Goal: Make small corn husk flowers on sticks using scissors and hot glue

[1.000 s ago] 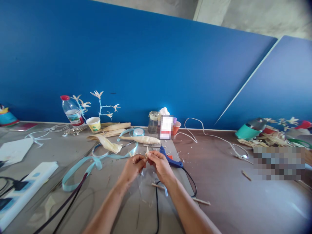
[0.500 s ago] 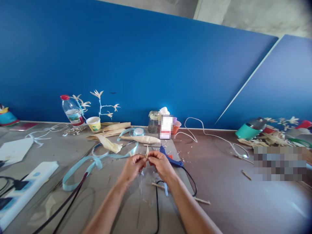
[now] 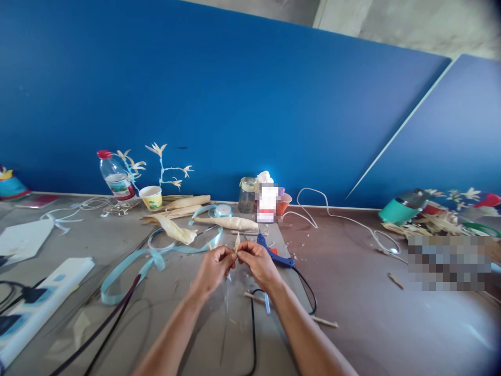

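Note:
Over the middle of the grey table my left hand point(image 3: 217, 266) and my right hand point(image 3: 256, 261) meet, fingertips pinched together. Between them a small pale corn-husk petal point(image 3: 237, 241) points upward; its lower end is hidden by the fingers. A thin wire-like strand point(image 3: 224, 324) hangs or lies below my left hand. Just beyond my right hand lies a blue glue gun point(image 3: 277, 258), its black cord running toward me. Left of my hands curls a light blue ribbon point(image 3: 117, 292), near its spool point(image 3: 223, 210). Dried corn husks point(image 3: 178, 230) lie behind it.
A husk-flower branch stands in a yellow cup point(image 3: 151, 198) beside a red-capped bottle point(image 3: 119, 183). A white power strip point(image 3: 47, 308) lies at left. A glass jar point(image 3: 247, 196) stands behind. Thin sticks point(image 3: 324, 322) lie near my right forearm. At right sits a green container point(image 3: 399, 209).
My hands stay almost in the same place, still pinching the husk petal. The view has shifted very slightly; nothing else has visibly moved.

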`<state>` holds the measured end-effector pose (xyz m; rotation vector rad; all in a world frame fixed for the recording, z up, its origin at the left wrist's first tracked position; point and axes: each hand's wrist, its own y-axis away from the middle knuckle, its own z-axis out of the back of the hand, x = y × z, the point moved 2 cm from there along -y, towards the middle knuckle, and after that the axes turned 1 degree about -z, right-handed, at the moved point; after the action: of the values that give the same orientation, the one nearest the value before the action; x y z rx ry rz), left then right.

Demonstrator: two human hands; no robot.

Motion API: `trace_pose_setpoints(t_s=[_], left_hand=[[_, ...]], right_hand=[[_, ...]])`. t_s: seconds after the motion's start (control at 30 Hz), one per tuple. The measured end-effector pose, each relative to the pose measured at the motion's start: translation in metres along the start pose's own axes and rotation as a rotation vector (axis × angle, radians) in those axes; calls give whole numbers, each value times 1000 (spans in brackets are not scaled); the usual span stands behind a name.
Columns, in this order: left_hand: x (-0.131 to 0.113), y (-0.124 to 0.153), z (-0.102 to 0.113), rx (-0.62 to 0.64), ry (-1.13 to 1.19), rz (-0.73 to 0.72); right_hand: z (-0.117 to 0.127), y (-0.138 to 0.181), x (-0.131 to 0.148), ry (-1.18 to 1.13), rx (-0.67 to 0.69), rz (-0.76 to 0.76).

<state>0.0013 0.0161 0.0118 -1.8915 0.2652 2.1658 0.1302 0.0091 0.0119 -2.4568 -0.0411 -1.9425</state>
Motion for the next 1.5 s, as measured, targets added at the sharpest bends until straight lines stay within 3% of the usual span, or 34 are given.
trace_pose_setpoints(t_s=[0.27,0.43,0.57,0.87,1.17,1.37,1.5], left_hand=[[-4,1,-1,-17,-44,11],[-9,2,-6,-31,-70,-42],[-10,4,-8,-28,-84,-64],[-15,6,-2,-135,-235,-157],[-10,5,-1,-178,-222,-139],[-7,2,-1,-175,-218,-105],[-9,4,-2,-194,-306,-156]], right_hand=[[1,1,1,138,40,88],[1,2,3,240,-55,184],[-3,3,0,149,-84,191],[-1,0,-11,-210,28,18],[3,-1,-9,-309,-127,61],[4,0,-5,-349,-114,59],[4,1,-5,-273,-146,55]])
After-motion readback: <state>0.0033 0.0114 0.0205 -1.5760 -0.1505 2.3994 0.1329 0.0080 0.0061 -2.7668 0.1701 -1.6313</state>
